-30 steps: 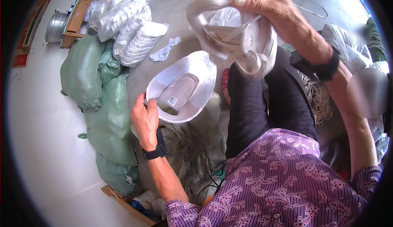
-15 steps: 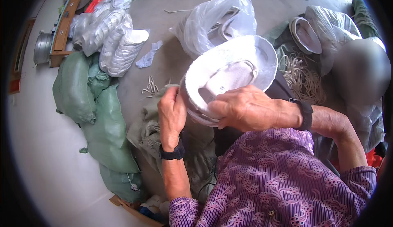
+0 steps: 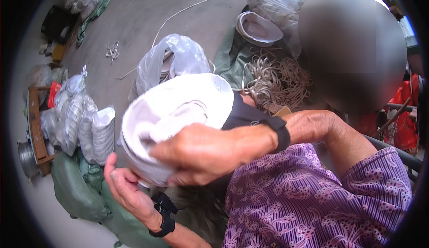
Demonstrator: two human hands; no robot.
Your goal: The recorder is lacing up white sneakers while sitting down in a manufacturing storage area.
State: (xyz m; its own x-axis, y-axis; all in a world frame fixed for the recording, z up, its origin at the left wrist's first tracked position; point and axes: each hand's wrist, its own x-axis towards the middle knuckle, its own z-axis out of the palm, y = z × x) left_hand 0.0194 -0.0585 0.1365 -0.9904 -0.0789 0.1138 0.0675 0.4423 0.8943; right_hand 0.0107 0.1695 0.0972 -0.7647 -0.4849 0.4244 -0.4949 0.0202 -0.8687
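Note:
Several white brimmed hats (image 3: 203, 84), nested in one another, are held in front of me with their hollow side up and tilted. My right hand (image 3: 192, 154) is closed on the near edge of the nested hats, its fingers reaching inside and slightly smeared by motion. Just left of the hats, my left hand (image 3: 127, 192) has its fingers stretched out and apart. Whether its fingertips touch the lowest hat cannot be made out. The underside of the hats is hidden.
Beyond the hats stands a clear plastic bag (image 3: 183, 53) with more hats. One hat (image 3: 259, 28) lies near a tangle of cord (image 3: 279, 80). A person (image 3: 353, 46) is close on the right. Left are bagged white stacks (image 3: 96, 131) and green sacks (image 3: 76, 185).
The view has turned to the right. My left hand has loosened from the hats' edge and its fingers have spread. My right hand keeps its grip on them.

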